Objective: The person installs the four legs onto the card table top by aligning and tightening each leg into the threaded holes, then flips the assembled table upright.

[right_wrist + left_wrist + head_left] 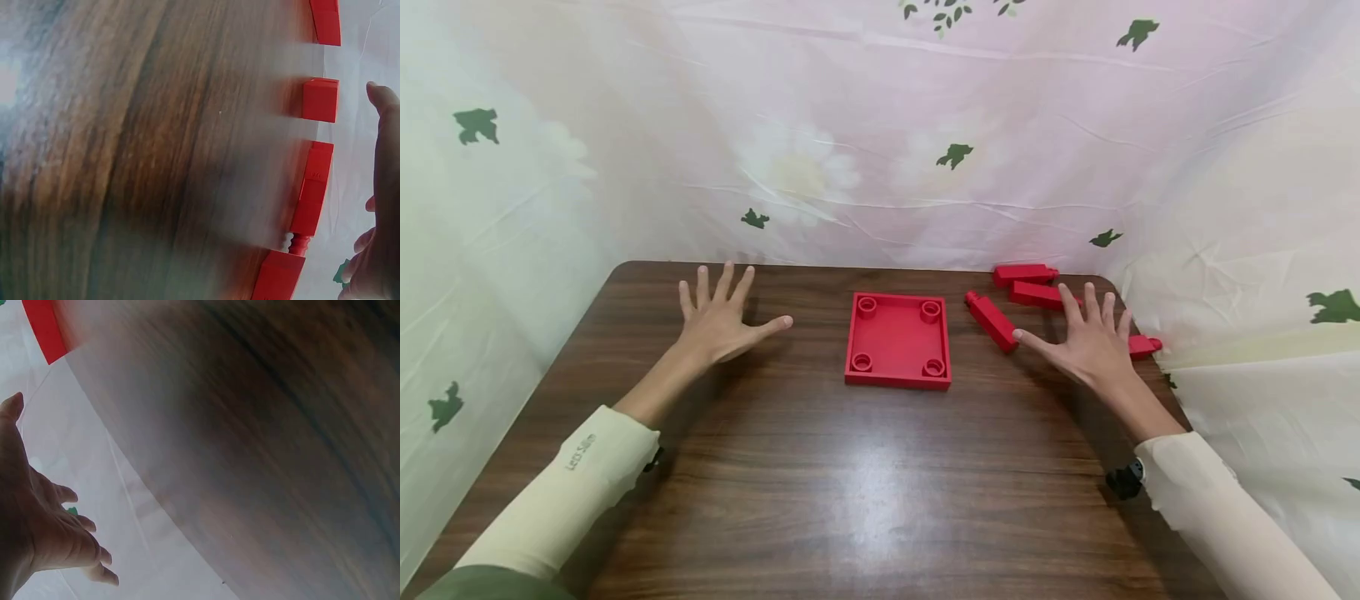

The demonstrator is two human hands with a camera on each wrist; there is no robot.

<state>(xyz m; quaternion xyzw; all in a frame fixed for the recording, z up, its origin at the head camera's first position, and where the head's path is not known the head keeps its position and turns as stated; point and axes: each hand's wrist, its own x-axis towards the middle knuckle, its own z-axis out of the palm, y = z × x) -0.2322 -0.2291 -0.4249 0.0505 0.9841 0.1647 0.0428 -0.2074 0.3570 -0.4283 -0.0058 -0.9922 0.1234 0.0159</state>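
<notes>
A square red tabletop piece [898, 333] lies on the table with its hollow side up and a round socket in each corner. Several red leg pieces with knobbed ends lie to its right: a slanted leg [992, 322], a back leg [1022, 274], a middle leg [1036, 295] and a partly hidden leg [1143, 347]. My left hand [718, 327], fingers spread, is left of the square piece and holds nothing. My right hand [1090, 343], spread as well, is over or beside the legs and grips none. Whether its thumb touches the slanted leg, I cannot tell.
The dark wooden table [865, 475] has a patterned cloth [865, 167] hanging behind it and at both sides. Its right edge runs close by the partly hidden leg. Wrist cameras sit under both sleeves.
</notes>
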